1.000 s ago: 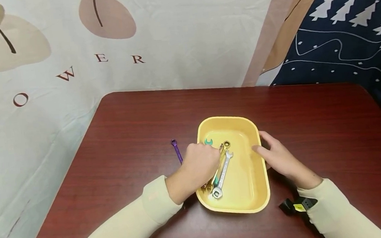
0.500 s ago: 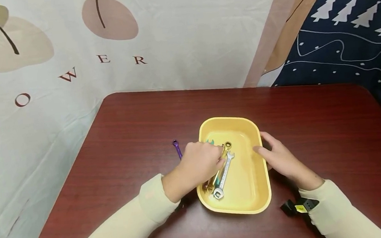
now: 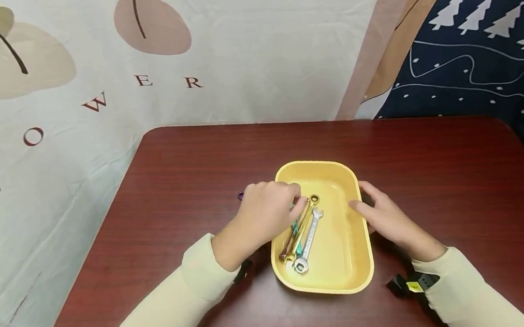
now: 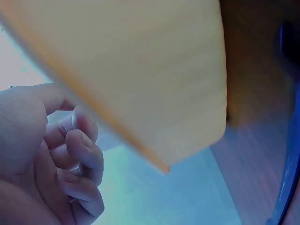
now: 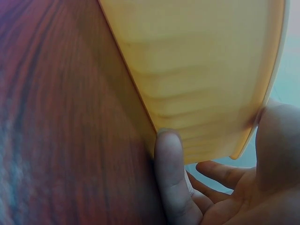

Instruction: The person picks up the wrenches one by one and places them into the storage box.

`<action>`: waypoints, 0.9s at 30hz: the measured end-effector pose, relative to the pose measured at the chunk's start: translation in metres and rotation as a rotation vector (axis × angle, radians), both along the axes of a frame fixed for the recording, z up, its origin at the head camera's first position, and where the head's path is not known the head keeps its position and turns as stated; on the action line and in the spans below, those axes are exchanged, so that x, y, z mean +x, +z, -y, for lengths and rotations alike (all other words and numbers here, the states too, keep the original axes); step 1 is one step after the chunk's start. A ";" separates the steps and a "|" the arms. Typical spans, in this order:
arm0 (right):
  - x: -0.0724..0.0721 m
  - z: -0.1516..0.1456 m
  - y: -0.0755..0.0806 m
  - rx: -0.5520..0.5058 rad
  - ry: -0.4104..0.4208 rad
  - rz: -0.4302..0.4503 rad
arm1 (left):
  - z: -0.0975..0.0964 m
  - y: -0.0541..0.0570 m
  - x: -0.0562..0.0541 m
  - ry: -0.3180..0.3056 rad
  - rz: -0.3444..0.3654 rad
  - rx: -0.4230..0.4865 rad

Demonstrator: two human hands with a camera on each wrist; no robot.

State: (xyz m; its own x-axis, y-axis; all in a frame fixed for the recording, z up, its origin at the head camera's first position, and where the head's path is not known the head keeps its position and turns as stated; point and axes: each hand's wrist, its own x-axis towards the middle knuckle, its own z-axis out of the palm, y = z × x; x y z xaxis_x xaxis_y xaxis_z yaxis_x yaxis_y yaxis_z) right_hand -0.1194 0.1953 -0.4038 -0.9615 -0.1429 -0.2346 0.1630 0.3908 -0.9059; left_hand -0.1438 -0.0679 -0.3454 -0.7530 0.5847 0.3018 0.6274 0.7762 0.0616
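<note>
A yellow bin (image 3: 346, 273) stands on the table with several combination wrenches lying along its left side. Rightmost is a silver wrench (image 3: 309, 239), beside a gold wrench (image 3: 314, 199); parts of a green wrench (image 3: 299, 247) and a brownish wrench (image 3: 287, 248) show between and left of them. My left hand (image 3: 266, 210) hovers over the bin's left rim, fingers loosely curled, nothing visible in them in the left wrist view. My right hand (image 3: 389, 222) grips the bin's right wall, thumb over the rim and fingers outside. Left of the bin, a purple wrench (image 3: 240, 195) is mostly hidden behind my left hand.
The dark red wooden table (image 3: 187, 165) extends around the bin on all sides. Behind it hangs a pale printed cloth (image 3: 256, 44), with a navy tree-patterned cloth (image 3: 468, 57) at the right. A black wrist device (image 3: 413, 284) sits at my right cuff.
My left hand has lifted off the wrenches and shifted left and up to the bin's rim, uncovering more of them and covering more of the purple wrench. My right hand keeps its grip.
</note>
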 end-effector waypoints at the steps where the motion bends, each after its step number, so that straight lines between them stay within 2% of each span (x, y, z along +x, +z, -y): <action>1: 0.000 0.000 0.000 -0.001 -0.001 0.000 | 0.002 0.001 -0.001 0.007 -0.009 0.011; 5: 0.000 0.000 0.000 -0.006 -0.004 0.003 | 0.007 0.003 -0.008 0.026 -0.016 0.027; 14: 0.001 0.000 0.000 -0.003 -0.008 0.005 | 0.022 0.006 -0.024 0.160 0.089 0.035; 27: -0.001 0.002 -0.001 -0.001 -0.009 0.006 | 0.036 0.003 -0.039 0.270 0.216 -0.101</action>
